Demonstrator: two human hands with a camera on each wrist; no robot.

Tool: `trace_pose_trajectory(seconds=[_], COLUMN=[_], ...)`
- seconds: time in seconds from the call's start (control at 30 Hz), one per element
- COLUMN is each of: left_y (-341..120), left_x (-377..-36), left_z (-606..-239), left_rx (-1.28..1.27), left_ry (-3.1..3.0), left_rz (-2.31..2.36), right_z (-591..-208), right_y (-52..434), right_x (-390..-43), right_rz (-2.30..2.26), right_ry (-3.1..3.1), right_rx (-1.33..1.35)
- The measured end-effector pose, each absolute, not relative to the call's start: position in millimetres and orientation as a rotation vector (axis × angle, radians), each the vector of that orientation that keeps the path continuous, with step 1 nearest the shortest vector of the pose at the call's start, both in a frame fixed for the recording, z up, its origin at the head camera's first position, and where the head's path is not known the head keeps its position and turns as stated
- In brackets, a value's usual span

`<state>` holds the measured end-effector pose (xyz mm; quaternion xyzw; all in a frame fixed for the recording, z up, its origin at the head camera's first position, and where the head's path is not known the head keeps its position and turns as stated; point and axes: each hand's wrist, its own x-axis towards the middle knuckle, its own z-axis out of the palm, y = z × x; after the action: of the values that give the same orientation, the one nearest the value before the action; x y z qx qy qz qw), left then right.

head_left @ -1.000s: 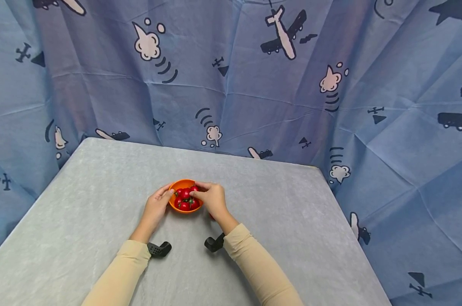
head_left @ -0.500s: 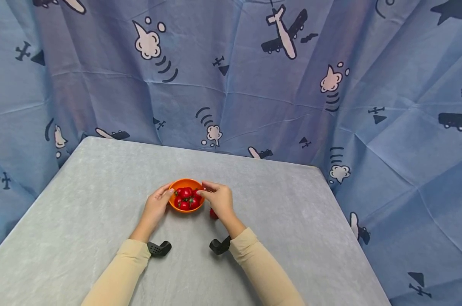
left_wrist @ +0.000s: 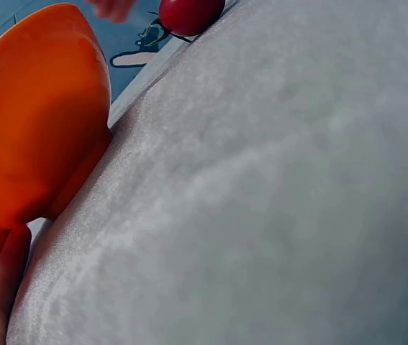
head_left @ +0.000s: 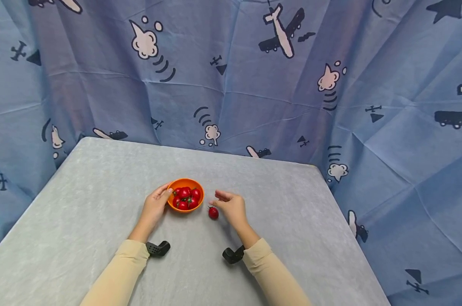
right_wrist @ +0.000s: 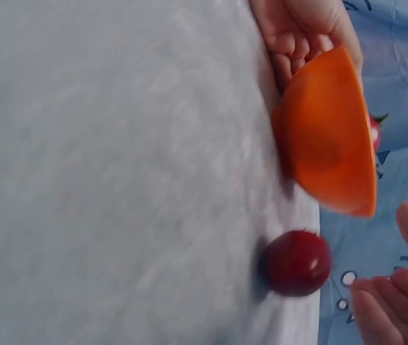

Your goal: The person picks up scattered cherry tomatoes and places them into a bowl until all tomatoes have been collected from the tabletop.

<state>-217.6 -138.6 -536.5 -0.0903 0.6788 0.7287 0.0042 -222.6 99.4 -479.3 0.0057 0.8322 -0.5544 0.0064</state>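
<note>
An orange bowl (head_left: 186, 182) stands on the table, holding several red cherry tomatoes (head_left: 184, 193) with green stems. My left hand (head_left: 153, 209) grips its left side, thumb over the rim and fingers against the outside. One loose cherry tomato (head_left: 213, 213) lies on the table to the right of the bowl. Just above and right of that tomato hovers my right hand (head_left: 233, 210), its thumb and fingers apart with nothing between them. In the right wrist view the loose tomato (right_wrist: 297, 263) sits below the bowl (right_wrist: 329, 136), beside the right fingers.
Grey-white cloth covers the table (head_left: 120, 178). Behind it and along the right hangs a blue curtain (head_left: 246, 106) printed with planes and clouds. A black wrist device (head_left: 158, 248) sits on the left wrist, and another black device (head_left: 233, 255) on the right.
My right hand has let go of a tomato in the bowl and moved right and toward me, out over the table. The loose tomato now shows fully. My left hand stays on the bowl.
</note>
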Motion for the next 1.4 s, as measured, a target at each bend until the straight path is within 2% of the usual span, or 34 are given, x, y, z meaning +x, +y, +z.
trace_pose_trajectory(seconds=[0.87,1.4], left_y=[-135.0,-136.7], left_x=[-217.1,-216.8], left_z=[-538.2,-533.0], left_rx=[-0.292,-0.291], left_ry=[2.134,2.155], left_rz=[2.253,2.237], right_z=[-501.9,-504.2], right_y=[117.9,111.4], right_x=[-204.6,-208.8], right_rz=[-1.55,-1.501], right_ry=[2.614,2.672], right_rx=[0.132,0.042])
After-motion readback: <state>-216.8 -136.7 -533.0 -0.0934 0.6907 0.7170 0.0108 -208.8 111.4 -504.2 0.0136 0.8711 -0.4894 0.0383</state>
